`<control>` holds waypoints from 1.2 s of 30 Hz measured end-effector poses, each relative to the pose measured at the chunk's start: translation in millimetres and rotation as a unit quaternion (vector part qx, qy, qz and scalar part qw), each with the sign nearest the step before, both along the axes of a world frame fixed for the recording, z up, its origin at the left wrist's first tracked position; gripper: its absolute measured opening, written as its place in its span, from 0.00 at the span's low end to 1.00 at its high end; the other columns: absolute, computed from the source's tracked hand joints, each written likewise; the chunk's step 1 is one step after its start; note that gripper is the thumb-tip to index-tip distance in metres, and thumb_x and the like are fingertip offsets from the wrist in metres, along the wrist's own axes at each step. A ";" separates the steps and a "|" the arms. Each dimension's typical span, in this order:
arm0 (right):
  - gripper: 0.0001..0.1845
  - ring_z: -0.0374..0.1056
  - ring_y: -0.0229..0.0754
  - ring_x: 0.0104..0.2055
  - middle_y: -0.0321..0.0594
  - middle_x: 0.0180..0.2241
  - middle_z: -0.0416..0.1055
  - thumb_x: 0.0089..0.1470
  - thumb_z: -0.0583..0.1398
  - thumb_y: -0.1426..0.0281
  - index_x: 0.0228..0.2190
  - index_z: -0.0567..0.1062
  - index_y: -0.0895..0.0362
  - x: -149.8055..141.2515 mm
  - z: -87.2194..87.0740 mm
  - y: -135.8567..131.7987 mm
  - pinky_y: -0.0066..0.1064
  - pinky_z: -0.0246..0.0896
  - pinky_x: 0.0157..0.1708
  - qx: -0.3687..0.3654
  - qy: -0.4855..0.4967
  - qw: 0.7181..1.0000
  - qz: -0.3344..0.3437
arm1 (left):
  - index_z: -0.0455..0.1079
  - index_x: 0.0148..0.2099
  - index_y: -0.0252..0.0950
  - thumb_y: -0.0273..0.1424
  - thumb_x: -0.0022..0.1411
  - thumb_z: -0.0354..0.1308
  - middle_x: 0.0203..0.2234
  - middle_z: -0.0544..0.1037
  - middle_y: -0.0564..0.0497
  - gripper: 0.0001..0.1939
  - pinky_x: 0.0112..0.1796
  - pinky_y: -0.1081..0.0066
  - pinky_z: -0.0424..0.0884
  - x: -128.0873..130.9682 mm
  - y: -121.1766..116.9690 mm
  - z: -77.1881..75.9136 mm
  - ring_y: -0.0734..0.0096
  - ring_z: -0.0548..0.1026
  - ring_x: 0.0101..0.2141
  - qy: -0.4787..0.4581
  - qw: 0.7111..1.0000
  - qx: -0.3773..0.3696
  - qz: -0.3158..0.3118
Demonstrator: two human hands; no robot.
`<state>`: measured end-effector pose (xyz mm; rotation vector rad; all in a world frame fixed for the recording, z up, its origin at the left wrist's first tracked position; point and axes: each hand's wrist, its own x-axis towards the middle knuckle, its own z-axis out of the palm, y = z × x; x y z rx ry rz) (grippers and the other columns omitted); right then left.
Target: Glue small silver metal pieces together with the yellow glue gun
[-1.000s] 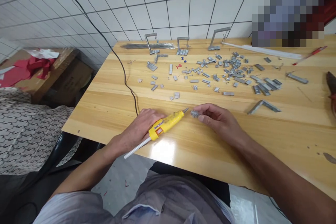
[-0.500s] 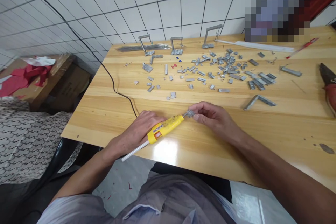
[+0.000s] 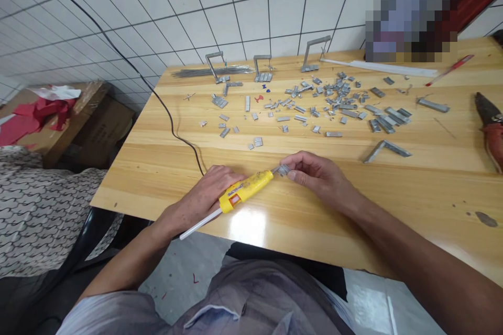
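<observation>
Staple block in right hand, touching glue gun

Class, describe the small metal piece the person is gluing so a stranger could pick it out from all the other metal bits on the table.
Start at the wooden table, near its front edge. The left hand holds a yellow glue gun; the small metal piece sits at its nozzle, pinched by the right hand. Unlike the scattered metal bits behind, it is held.

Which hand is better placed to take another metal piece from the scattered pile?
Probably the right hand: it is nearer the scattered metal pieces, and the left hand grips the glue gun.
</observation>
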<state>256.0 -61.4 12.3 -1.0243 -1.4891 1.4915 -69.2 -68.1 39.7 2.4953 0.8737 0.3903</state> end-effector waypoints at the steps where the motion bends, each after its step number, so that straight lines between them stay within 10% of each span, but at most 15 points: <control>1: 0.16 0.74 0.43 0.40 0.40 0.40 0.80 0.62 0.68 0.55 0.46 0.80 0.51 -0.1 -0.6 -0.1 0.38 0.72 0.42 0.004 -0.002 1.000 0.000 | 0.67 0.66 0.39 0.41 0.81 0.45 0.50 0.80 0.41 0.21 0.54 0.58 0.69 0.4 -0.1 0.5 0.57 0.76 0.49 0.002 1.000 -0.002 -0.003; 13: 0.09 0.70 0.42 0.34 0.39 0.35 0.76 0.66 0.62 0.68 0.46 0.80 0.50 -1.0 1.8 -2.0 0.36 0.69 0.37 0.205 -0.150 0.967 -0.026 | 0.66 0.67 0.42 0.39 0.80 0.47 0.49 0.80 0.42 0.20 0.54 0.58 0.68 -2.9 1.5 8.9 0.57 0.76 0.48 0.024 1.000 -0.008 0.001; 36: 0.09 0.71 0.42 0.35 0.39 0.36 0.76 0.67 0.61 0.69 0.46 0.79 0.50 -0.8 -0.7 -1.6 0.35 0.68 0.37 0.221 -0.169 0.960 -0.016 | 0.66 0.67 0.41 0.39 0.80 0.46 0.49 0.81 0.42 0.20 0.54 0.57 0.68 -7.0 -0.3 9.9 0.57 0.76 0.48 0.022 0.999 -0.026 0.000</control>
